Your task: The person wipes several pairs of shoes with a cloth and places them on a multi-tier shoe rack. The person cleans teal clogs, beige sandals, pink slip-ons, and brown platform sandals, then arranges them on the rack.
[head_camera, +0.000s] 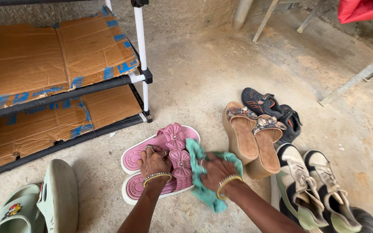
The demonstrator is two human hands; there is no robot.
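The person is crouching over a pair of pink slides (158, 162) lying side by side on the rough concrete floor (203, 73), soles down, each with a moulded flower bow across its strap. The left hand (153, 162) is lying flat and spread on the pink slides, fingers pressing near the bows, holding nothing closed. The right hand (216, 169) is pressing down on a crumpled teal cloth (204, 179), soft and wrinkled, which is touching the toe ends of the slides; its fingers are bunched over the fabric. Both wrists are wearing thin beaded bangles.

Just right of the cloth, tan wedge sandals (251, 140) with patterned straps are standing close together, black sandals (273, 110) behind them, and white-and-green sneakers (311, 190) crowding the lower right. Pale green clogs (44, 200), smooth and rounded, are resting at the lower left, one tipped on its side. A shoe rack (141, 77) of black bars and white poles is carrying flattened, torn cardboard (52, 56) taped in blue. Open floor is stretching between the rack's corner and the sandals, dusty and mottled.
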